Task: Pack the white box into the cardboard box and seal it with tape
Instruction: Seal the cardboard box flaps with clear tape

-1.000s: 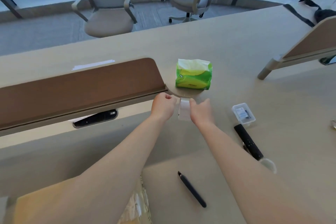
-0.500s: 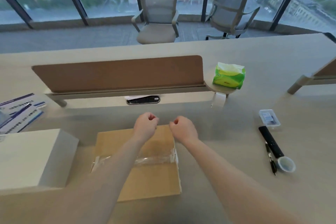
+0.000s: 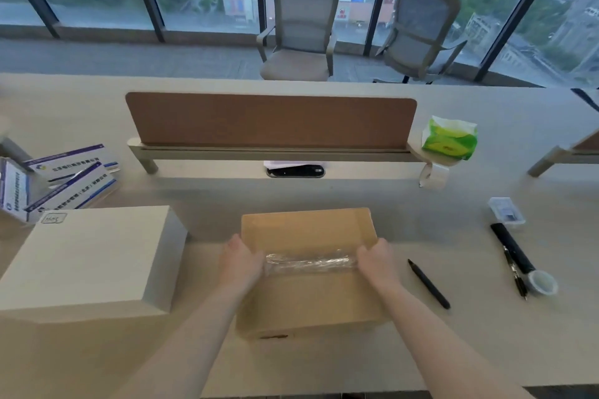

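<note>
Both hands have dropped from loose fists above the cardboard box to its sides. Left hand and right hand now lie palm-down on the two ends of the tape strip, fingers relaxed, pressing rather than gripping. White box sits on the tabletop just left of the cardboard box, outside it; judgement: this seam is probably the bottom, packing not yet done.

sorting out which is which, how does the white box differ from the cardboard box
The white box is off-white and untaped; the cardboard box is brown with clear tape across its top. The white box sits untouched; the left hand and right hand rest on the cardboard box's tape ends. Both are closed.
</note>
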Motion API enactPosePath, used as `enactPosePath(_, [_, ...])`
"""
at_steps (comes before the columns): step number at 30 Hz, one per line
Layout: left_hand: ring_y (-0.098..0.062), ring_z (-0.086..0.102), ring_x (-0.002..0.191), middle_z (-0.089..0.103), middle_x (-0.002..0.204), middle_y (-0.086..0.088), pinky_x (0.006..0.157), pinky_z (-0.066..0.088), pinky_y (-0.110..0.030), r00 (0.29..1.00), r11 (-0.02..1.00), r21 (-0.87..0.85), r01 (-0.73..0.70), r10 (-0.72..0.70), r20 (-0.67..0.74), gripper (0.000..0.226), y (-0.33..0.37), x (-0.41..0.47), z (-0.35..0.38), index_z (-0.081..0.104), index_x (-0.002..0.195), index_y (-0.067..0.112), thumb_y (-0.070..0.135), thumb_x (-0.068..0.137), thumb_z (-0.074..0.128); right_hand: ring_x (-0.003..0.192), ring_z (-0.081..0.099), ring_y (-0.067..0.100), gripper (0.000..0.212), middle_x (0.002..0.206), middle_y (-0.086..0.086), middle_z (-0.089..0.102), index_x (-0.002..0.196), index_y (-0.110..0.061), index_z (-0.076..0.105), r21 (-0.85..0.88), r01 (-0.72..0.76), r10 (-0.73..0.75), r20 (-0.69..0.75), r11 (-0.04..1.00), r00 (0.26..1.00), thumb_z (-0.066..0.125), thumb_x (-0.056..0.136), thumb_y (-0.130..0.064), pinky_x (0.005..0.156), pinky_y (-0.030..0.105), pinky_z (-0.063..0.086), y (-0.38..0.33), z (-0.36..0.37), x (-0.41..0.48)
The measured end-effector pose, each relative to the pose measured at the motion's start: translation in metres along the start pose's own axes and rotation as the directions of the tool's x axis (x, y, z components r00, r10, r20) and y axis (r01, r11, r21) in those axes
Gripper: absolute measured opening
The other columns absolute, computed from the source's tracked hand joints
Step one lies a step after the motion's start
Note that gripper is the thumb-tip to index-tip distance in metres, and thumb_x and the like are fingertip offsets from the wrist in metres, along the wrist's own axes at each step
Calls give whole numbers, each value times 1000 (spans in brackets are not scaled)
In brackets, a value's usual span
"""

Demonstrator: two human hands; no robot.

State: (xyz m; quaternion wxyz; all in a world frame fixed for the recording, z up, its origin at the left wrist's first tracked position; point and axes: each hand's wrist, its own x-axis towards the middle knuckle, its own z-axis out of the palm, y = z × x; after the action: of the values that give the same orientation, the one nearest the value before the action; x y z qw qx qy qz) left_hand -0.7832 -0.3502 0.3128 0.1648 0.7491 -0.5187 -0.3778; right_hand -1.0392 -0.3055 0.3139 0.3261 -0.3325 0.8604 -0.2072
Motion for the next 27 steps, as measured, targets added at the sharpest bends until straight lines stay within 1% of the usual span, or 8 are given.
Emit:
enactPosePath(3, [-33, 55, 113, 55, 122, -13, 82, 40, -33, 982, 992, -107, 72, -52, 179, 41, -10, -3, 1, 39, 120, 9, 27, 91, 62, 116, 57, 33, 48, 126, 13, 61, 129, -4, 51, -15, -18, 18, 28, 1000, 999, 53, 97, -40, 86, 36, 44, -3, -1, -1])
enactPosePath(6, [-25, 55, 109, 54, 112, -2, 79, 34, -30, 986, 985, -166, 43, -15, 168, 41, -21, -3, 3, 39, 120, 9, 30, 93, 63, 116, 58, 31, 43, 125, 14, 63, 128, -5, 53, -19, -21, 22, 65, 1000, 998, 55, 98, -35, 79, 31, 37, -5, -5, -3])
enactPosePath(10, [-24, 54, 117, 56, 125, 0, 89, 37, -30, 982, 961, -275, 2, 50, 181, 62, -37, 2, 7, 35, 144, 16, 34, 92, 64, 114, 56, 28, 39, 125, 12, 63, 125, -6, 56, 50, -54, 48, 119, 997, 992, 58, 97, -34, 79, 28, 34, 0, -7, -1])
enactPosePath(14, [-20, 52, 114, 54, 126, 3, 95, 38, -32, 986, 953, -301, -14, 63, 154, 65, -40, 3, 13, 31, 148, 18, 35, 94, 63, 104, 54, 23, 38, 118, 6, 61, 127, -12, 53, 117, -44, 29, 125, 992, 992, 58, 97, -35, 80, 25, 33, 12, -3, 1])
enactPosePath(17, [-20, 52, 114, 54, 131, 1, 97, 40, -34, 988, 952, -304, -38, 82, 131, 65, -40, 5, 15, 32, 147, 18, 35, 94, 63, 120, 55, 26, 45, 126, 5, 61, 133, -15, 51, 132, 0, -24, 182, 991, 983, 58, 97, -41, 90, 28, 37, 22, -2, 8])
enactPosePath(19, [-19, 52, 113, 54, 130, 2, 95, 39, -33, 990, 952, -305, -26, 67, 124, 65, -39, 7, 16, 33, 147, 17, 35, 93, 64, 118, 57, 26, 49, 127, 2, 62, 132, -20, 51, 182, -8, -34, 226, 983, 974, 61, 93, -49, 100, 34, 43, 28, -3, 15])
enactPosePath(22, [-21, 56, 108, 61, 122, -1, 91, 41, -32, 995, 961, -274, 20, 8, 99, 57, -37, 6, 17, 45, 137, 13, 39, 91, 66, 116, 59, 26, 56, 127, 2, 62, 132, -21, 51, 223, -26, -34, 261, 974, 965, 63, 89, -55, 104, 43, 45, 34, -3, 21])
enactPosePath(27, [-23, 62, 101, 66, 99, 4, 81, 43, -32, 990, 975, -220, 24, 7, 139, 35, -28, -11, 11, 58, 115, 16, 40, 91, 65, 111, 61, 26, 43, 122, 6, 65, 128, -16, 58, 297, -56, -15, 232, 953, 973, 64, 93, -42, 99, 39, 48, 47, -6, 1])
